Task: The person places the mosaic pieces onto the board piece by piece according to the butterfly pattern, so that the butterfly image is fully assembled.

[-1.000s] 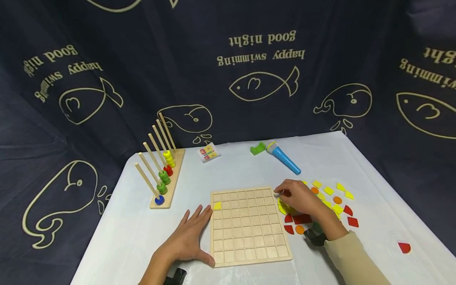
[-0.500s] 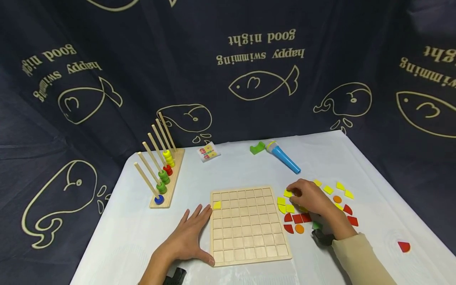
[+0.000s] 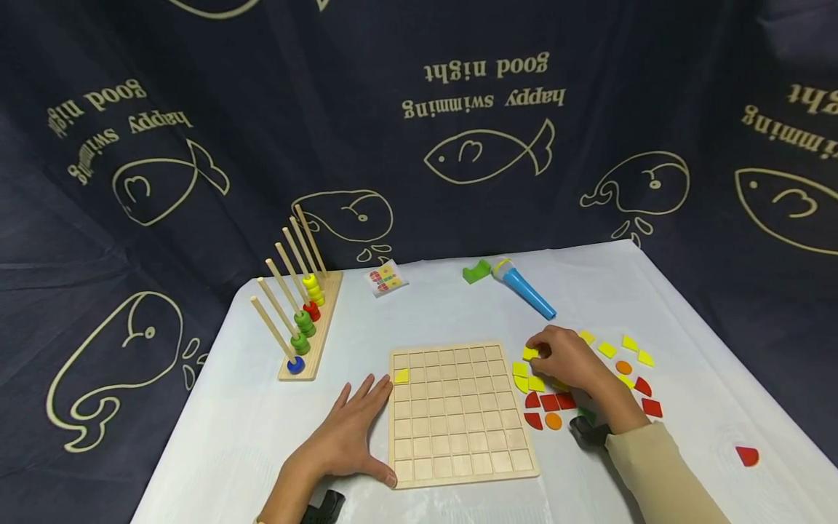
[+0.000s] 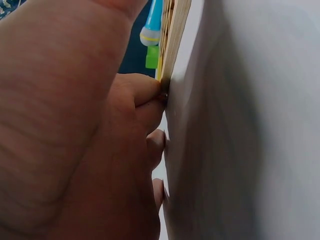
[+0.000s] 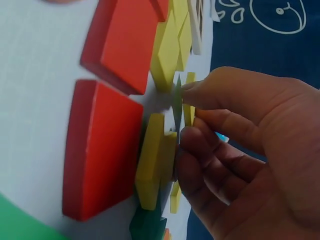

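My left hand [image 3: 347, 437] lies spread on the table, its thumb and fingertips at the left edge of the wooden grid board [image 3: 461, 415]. The left wrist view shows fingers [image 4: 145, 100] against the board's side. One yellow square tile [image 3: 401, 376] sits in a cell near the board's upper left. Right of the board, my right hand [image 3: 566, 356] has thumb and index finger at a yellow tile [image 3: 531, 354], seemingly pinching it. In the right wrist view that tile [image 5: 189, 110] is partly hidden by the fingers; a thin grey-green sliver by the thumb is unclear.
Yellow, red, orange and green tiles surround the right hand, including red squares [image 3: 550, 402] and an orange disc [image 3: 553, 421]. A red quarter piece [image 3: 747, 456] lies far right. Behind are a bead stacker [image 3: 314, 331], pattern card [image 3: 386, 278], green block [image 3: 476, 272] and toy microphone [image 3: 527, 291].
My right hand has moved right from the board's right edge to the yellow tiles, then held nearly still over the last half second. The left hand has stayed at the board.
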Demonstrator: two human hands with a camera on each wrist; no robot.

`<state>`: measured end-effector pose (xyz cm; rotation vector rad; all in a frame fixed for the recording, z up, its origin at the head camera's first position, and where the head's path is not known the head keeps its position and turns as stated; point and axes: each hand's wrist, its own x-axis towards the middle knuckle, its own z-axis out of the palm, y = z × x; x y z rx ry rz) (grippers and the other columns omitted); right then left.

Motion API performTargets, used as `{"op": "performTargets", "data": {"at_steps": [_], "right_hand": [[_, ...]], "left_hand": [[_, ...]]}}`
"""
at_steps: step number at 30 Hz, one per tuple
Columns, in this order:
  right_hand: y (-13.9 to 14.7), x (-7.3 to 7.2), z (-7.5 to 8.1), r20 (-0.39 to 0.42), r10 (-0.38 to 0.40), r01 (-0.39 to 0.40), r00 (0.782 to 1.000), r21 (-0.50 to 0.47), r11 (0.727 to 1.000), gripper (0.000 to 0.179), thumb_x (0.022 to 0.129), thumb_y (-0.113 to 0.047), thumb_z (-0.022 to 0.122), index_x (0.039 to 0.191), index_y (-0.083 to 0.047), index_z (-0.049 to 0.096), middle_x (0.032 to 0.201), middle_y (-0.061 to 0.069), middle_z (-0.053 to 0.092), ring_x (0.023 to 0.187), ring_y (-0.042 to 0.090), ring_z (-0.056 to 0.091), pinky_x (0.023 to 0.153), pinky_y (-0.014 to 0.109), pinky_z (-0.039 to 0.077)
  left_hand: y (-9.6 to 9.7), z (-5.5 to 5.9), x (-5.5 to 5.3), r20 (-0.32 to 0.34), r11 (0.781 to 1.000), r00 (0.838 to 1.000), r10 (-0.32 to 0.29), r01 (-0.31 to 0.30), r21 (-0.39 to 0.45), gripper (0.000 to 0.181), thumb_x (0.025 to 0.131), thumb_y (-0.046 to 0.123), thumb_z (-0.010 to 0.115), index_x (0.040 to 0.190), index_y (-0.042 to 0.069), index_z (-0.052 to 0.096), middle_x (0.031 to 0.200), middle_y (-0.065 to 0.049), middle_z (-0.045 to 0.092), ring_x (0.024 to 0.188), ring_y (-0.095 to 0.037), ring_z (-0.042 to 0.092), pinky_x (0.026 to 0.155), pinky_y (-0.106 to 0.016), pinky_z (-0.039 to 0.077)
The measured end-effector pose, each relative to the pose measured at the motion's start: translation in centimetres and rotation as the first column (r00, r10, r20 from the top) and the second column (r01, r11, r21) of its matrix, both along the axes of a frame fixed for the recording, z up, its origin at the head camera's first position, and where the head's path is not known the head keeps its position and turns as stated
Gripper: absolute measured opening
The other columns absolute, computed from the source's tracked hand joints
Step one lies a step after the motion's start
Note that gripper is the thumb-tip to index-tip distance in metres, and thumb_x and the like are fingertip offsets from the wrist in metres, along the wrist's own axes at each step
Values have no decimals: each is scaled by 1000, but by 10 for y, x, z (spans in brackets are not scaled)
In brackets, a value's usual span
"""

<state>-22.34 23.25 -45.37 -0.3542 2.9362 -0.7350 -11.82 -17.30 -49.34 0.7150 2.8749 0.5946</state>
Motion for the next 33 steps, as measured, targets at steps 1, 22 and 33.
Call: {"op": "performTargets", "data": {"at_steps": [1,22,33], "right_hand": [[0,0,0,-5,4,-4,1000,-8,1000,33,76,-15,77,107,-5,71,82,2,56,78,21,50,67,32,46],[-48,2,2,-149,255,-278,955,-160,947,26,77,-10,77,102,-8,72,82,-1,57,72,13,52,62,27,47],[-84,9,5,-155,327,-347,932,-119,930,26,79,-10,74,105,-8,73,81,-3,55,69,10,48,60,26,46]], "left_hand": [[0,0,0,0,1000,1000,0,0,1,150,34,87,69,155,13,20,159,0,16,145,-26,8,114,-53,1],[0,0,1,-9,1000,1000,-13,13,4,150,35,86,69,155,12,18,159,0,16,145,-25,7,114,-52,1],[0,0,2,6,999,1000,-24,24,25,149,37,84,71,155,11,17,160,-2,14,145,-29,6,113,-55,-1]]}}
